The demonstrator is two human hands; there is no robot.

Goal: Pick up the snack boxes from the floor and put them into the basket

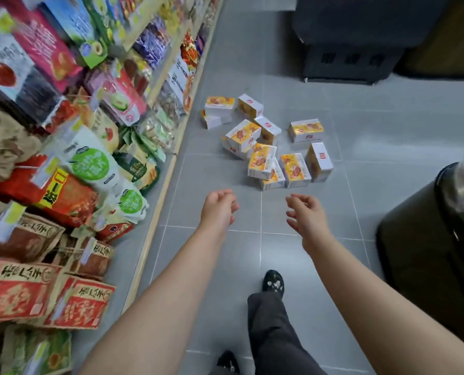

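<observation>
Yellow-and-white cardboard snack boxes (243,135) lie piled on the grey tiled floor (374,125) beside the shelf (159,196); left grip (217,209) and right grip (305,215) hover just short of them, fingers loosely curled, holding nothing.

Eleven snack boxes (295,170) can be counted on the floor (374,125), all of one yellow-and-white kind. Several lie partly under others, so the tally may be off by one. Two hands are in view: one left hand (218,209) and one right hand (306,215). There are two dark shoes (273,283), one dark round bin (414,239) and one black cabinet (360,36). The packets (92,163) on the one shelf (168,169) are too blurred to count.
</observation>
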